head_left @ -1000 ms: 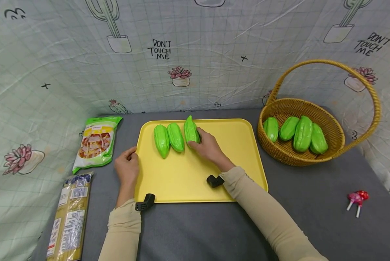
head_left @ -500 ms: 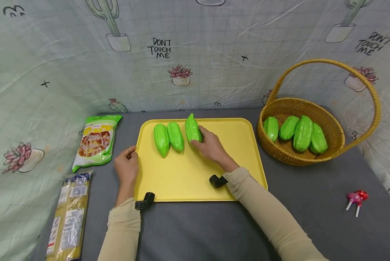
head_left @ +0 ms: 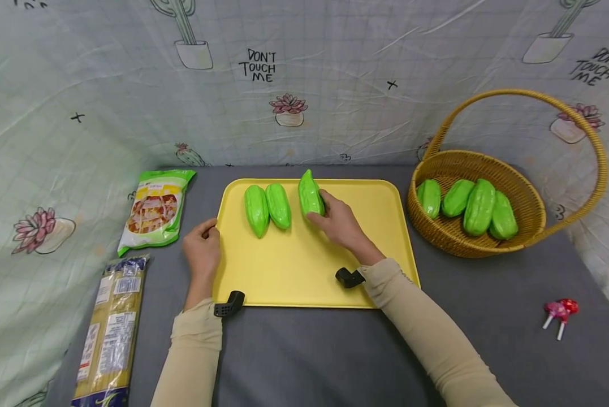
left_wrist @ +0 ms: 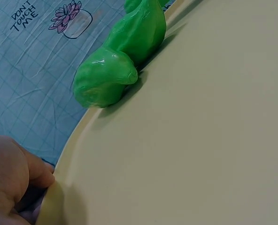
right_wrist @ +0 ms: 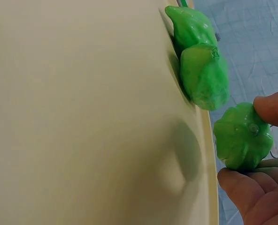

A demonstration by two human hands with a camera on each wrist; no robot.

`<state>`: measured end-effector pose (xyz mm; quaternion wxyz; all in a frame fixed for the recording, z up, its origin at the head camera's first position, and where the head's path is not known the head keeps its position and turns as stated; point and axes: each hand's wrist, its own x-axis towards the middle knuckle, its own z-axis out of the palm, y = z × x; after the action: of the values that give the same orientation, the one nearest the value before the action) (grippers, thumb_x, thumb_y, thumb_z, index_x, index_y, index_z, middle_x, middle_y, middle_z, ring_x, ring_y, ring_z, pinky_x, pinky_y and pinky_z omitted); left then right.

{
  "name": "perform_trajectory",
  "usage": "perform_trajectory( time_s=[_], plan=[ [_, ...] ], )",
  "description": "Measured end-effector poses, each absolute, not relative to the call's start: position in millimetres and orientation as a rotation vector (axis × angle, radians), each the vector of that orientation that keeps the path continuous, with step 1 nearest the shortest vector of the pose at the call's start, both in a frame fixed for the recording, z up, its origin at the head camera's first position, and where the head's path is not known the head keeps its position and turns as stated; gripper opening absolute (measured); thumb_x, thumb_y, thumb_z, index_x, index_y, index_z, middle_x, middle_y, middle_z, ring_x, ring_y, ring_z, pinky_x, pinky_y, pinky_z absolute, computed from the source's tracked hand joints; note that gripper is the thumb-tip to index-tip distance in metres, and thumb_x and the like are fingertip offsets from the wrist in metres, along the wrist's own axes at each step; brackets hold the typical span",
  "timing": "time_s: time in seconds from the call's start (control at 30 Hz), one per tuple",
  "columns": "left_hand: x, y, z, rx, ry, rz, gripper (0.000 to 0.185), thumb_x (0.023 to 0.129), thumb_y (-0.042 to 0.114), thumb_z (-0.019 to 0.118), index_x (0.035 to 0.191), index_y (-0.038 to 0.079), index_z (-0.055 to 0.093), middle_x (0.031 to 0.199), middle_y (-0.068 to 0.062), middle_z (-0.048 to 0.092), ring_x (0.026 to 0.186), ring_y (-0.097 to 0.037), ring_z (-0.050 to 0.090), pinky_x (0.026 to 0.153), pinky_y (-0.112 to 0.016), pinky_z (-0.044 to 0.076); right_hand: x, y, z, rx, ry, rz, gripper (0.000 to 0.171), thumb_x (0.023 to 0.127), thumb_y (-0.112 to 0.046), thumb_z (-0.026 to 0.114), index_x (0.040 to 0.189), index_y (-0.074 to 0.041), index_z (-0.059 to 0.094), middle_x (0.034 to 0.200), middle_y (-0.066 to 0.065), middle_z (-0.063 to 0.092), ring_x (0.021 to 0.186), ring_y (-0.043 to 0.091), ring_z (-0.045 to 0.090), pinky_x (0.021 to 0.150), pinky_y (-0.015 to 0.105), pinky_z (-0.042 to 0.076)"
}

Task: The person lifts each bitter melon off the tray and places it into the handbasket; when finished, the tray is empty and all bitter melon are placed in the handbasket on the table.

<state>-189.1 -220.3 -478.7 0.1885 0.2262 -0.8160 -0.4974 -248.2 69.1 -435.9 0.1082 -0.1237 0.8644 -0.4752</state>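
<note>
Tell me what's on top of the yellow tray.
Two green fruits lie side by side on the yellow tray; the right hand holds a third green fruit above it. The patches beneath the two are covered and cannot be seen.

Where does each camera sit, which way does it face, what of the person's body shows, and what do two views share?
Head: on the head, facing forward and down at the tray and basket; left fingers, right fingers and both sleeves show.
Left wrist: on that wrist, facing across the tray to green fruits and backdrop; left fingers show lower left.
Right wrist: on that wrist, facing the held fruit; right fingers show lower right.
Shared: both wrist views include tray, fruits and backdrop.
</note>
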Motion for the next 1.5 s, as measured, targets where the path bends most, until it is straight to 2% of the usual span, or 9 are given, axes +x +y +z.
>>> perform_trajectory(
  time_s=[0.77,1.5],
  plan=[
    [-190.5,-223.4,-478.9,0.651,-2.254,-1.385,0.032,0.101,0.004,0.050,0.122,-0.005,0.072,0.125,-0.026,0.070,0.112,-0.032,0.066,0.078,-0.016,0.040,-242.5,80.1,-408.8,-0.453,2.448,-1.560,0.076,0.103,-0.020,0.062,0.163,-0.003,0.019,0.160,0.022,0.039,0.145,0.031,0.047,0.110,0.042,0.048],
    [-192.4,-220.0,-479.5,0.641,-2.284,-1.374,0.031,0.101,0.005,0.051,0.122,-0.005,0.072,0.124,-0.026,0.070,0.111,-0.032,0.066,0.078,-0.015,0.039,-231.0,109.9,-384.1,-0.450,2.502,-1.588,0.078,0.102,-0.023,0.063,0.163,-0.006,0.018,0.165,0.020,0.031,0.148,0.031,0.042,0.110,0.044,0.048]
  ],
)
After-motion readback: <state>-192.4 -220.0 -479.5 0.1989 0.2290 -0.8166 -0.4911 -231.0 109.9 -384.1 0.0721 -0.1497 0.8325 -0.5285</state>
